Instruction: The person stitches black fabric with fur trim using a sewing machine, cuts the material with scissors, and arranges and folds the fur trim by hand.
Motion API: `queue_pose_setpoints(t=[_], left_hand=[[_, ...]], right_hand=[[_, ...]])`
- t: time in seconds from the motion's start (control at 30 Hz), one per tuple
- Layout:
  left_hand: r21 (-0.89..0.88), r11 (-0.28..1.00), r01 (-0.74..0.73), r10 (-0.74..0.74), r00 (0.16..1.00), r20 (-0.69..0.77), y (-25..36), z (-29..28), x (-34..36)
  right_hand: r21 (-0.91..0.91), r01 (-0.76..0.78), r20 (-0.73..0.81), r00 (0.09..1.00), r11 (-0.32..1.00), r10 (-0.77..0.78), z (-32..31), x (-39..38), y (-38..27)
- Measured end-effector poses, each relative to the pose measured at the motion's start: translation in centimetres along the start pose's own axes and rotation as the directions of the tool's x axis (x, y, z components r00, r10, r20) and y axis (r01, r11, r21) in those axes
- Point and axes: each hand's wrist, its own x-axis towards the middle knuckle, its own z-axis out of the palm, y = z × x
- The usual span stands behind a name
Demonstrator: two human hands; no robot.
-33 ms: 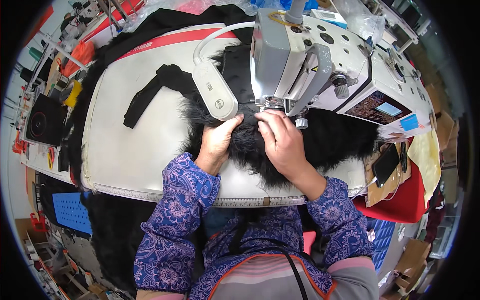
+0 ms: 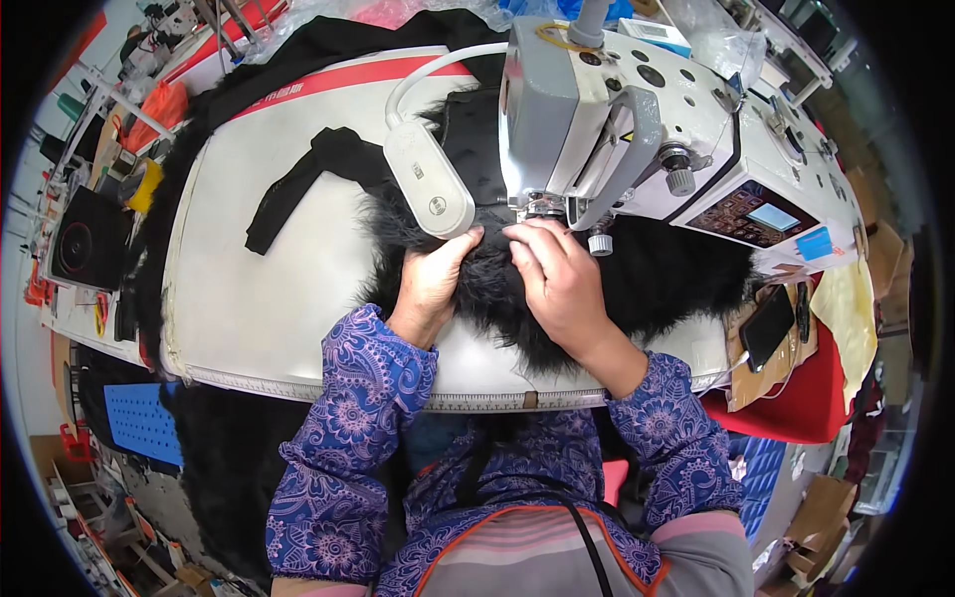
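Note:
Black furry fabric [image 2: 487, 284] lies bunched under the head of a white and grey sewing machine [image 2: 542, 109]. My left hand [image 2: 430, 284] pinches the fur's left part between thumb and fingers, just below a white lamp [image 2: 430, 184] on a bent neck. Close to the needle area, my right hand [image 2: 559, 279] presses and grips the same fabric with curled fingertips. The needle and the exact seam are hidden by the machine head and my fingers. A thin black fabric strip [image 2: 288, 194] stretches from the fur across the white table to the left.
A measuring tape [image 2: 448, 402] runs along the front edge of the white table [image 2: 249, 298]. More black fur [image 2: 159, 269] hangs around its left side. To the right, a dark phone [image 2: 768, 328] lies on cardboard above a red tray [image 2: 796, 408]. A control panel [image 2: 761, 214] faces me.
My right hand has shifted very slightly to the left on the fabric. My left hand and the machine look the same.

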Motion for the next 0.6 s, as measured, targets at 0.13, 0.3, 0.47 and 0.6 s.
queue_pose_setpoints(t=[0.13,0.3,0.47,0.6], left_hand=[[0.021,0.999,-0.033,0.033,0.999,0.007,-0.2,-0.4,0.0],[0.164,0.984,0.074,-0.061,0.995,-0.082,0.0,-0.1,0.1],[0.157,0.986,0.053,-0.046,0.998,-0.049,-0.1,-0.3,1.2],[0.116,0.993,0.033,-0.035,0.999,0.023,0.3,0.8,0.7]], right_hand=[[0.199,-0.315,0.073,0.949,0.928,0.306,0.9,0.1,0.1],[0.339,-0.578,0.292,0.815,0.743,0.501,1.0,1.2,0.5],[0.501,-0.602,0.329,0.797,0.621,0.507,1.3,0.8,1.5],[0.515,-0.612,0.319,0.786,0.600,0.529,1.5,0.5,2.0]])
